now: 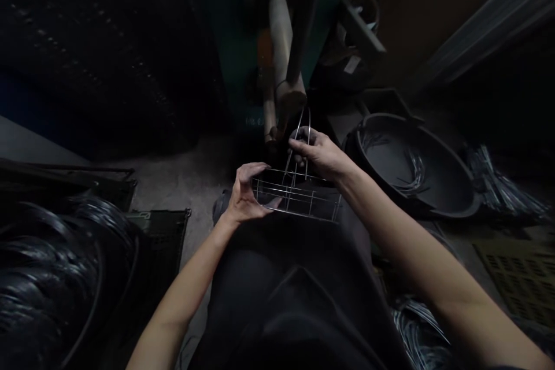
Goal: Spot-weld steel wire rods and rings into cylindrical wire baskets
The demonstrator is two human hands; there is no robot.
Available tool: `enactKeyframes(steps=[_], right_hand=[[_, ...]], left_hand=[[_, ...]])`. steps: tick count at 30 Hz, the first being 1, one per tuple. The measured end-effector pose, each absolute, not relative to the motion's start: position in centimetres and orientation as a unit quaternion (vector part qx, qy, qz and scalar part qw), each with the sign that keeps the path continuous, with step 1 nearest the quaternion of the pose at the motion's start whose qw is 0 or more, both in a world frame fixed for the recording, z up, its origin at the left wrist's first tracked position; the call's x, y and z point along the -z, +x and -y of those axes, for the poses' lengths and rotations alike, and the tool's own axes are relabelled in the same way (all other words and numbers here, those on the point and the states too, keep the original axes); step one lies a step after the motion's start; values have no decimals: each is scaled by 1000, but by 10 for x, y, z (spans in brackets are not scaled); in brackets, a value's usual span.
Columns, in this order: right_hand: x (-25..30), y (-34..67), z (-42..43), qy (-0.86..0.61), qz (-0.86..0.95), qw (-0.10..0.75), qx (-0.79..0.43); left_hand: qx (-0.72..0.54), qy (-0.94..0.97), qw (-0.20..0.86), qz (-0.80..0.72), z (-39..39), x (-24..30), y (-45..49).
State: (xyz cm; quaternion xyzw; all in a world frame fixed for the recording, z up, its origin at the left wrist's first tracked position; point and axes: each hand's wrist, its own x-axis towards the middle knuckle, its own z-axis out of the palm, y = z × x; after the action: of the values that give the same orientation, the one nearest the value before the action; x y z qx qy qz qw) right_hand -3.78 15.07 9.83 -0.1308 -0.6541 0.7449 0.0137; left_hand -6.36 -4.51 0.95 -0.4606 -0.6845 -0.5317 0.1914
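A small wire basket frame (311,202) of thin shiny metal lies level just above my lap. My left hand (249,193) grips its left end, thumb along the near side and fingers along the far side. At the far side of the frame, my right hand (314,150) has its fingers closed around a bent wire loop (309,118), whose rounded top points up toward the machine. The loop's lower ends reach the frame; whether they are joined to it I cannot tell. Just beyond the loop is the blunt end of a thick machine arm (290,95).
To the right, a dark round pan (416,156) holds some bent wires, with a wire bundle (507,185) beside it. Coiled wire pieces (47,266) fill the lower left near a dark crate (162,237). More wires (418,329) lie by my right leg. A yellowish crate (515,277) stands far right.
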Motion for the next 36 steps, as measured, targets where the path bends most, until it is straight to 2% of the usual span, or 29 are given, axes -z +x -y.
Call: enactKeyframes(steps=[32, 36], right_hand=[[-83, -105, -169, -157, 673, 50, -721], [-89, -101, -169, -204, 674, 86, -705]], left_hand=[[499, -443, 109, 736, 29, -30, -127], [503, -451, 91, 732, 29, -30, -129]])
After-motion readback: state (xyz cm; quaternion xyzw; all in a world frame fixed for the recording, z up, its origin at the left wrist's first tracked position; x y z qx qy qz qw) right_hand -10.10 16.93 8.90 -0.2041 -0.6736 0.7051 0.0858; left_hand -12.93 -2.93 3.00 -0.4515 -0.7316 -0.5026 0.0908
